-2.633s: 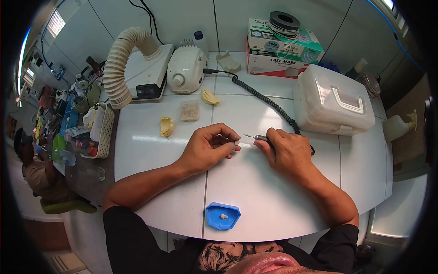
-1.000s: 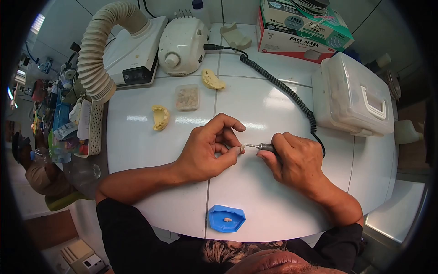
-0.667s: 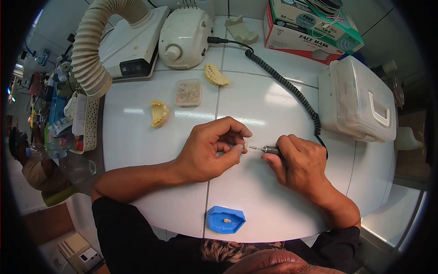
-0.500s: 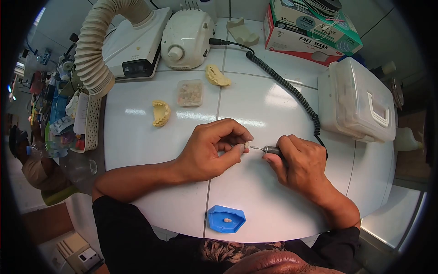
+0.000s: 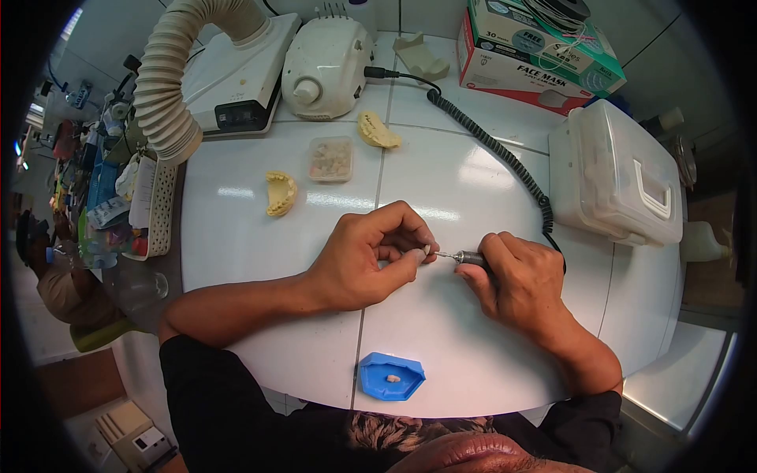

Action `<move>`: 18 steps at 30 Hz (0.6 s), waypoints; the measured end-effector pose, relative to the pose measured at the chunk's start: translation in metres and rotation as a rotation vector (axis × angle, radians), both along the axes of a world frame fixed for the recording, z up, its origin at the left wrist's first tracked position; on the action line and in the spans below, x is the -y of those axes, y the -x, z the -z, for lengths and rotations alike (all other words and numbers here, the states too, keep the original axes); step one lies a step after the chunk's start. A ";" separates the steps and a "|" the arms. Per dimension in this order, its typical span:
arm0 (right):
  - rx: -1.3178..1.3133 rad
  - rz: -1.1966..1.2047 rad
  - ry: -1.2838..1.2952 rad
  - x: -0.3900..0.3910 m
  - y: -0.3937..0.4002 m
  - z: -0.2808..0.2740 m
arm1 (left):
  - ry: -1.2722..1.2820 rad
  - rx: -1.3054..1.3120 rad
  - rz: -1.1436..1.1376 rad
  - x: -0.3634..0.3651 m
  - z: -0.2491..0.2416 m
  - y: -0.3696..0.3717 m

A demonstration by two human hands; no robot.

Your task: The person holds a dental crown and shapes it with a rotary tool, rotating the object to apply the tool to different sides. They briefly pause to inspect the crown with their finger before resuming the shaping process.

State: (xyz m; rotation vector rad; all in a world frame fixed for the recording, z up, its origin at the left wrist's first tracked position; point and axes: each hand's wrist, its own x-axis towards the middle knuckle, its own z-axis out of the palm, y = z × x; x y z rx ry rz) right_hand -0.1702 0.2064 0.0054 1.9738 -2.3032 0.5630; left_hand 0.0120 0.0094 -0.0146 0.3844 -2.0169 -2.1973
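Where both hands work, a white tiled table (image 5: 260,236) gleams.

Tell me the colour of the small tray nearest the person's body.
Blue tray, seen in the head view.

A white table (image 5: 260,315) with a rounded near edge fills the middle of the frame, its glossy top crossed by thin seams and catching streaks of overhead light. Behind it, along the top, rises a pale panelled wall (image 5: 426,12). At the left edge a second cluttered bench (image 5: 95,181) runs away into the room, where bright ceiling lights (image 5: 72,22) show in the upper left corner.
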 end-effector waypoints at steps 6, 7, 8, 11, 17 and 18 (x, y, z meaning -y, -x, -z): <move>-0.003 0.000 -0.017 -0.001 -0.001 -0.002 | 0.052 0.003 0.063 0.004 0.001 -0.001; -0.007 -0.001 -0.021 -0.001 0.000 -0.002 | 0.057 0.000 0.061 0.004 0.000 -0.001; 0.001 -0.002 -0.021 -0.001 0.001 -0.002 | 0.061 0.000 0.060 0.004 0.000 -0.001; 0.025 -0.005 0.017 -0.003 0.000 -0.002 | 0.096 0.004 0.072 0.005 0.000 -0.002; 0.011 -0.013 0.126 -0.009 0.001 -0.011 | 0.093 0.047 0.070 0.005 -0.002 -0.001; 0.005 0.019 0.089 -0.007 0.003 -0.006 | 0.094 0.047 0.073 0.005 -0.002 0.000</move>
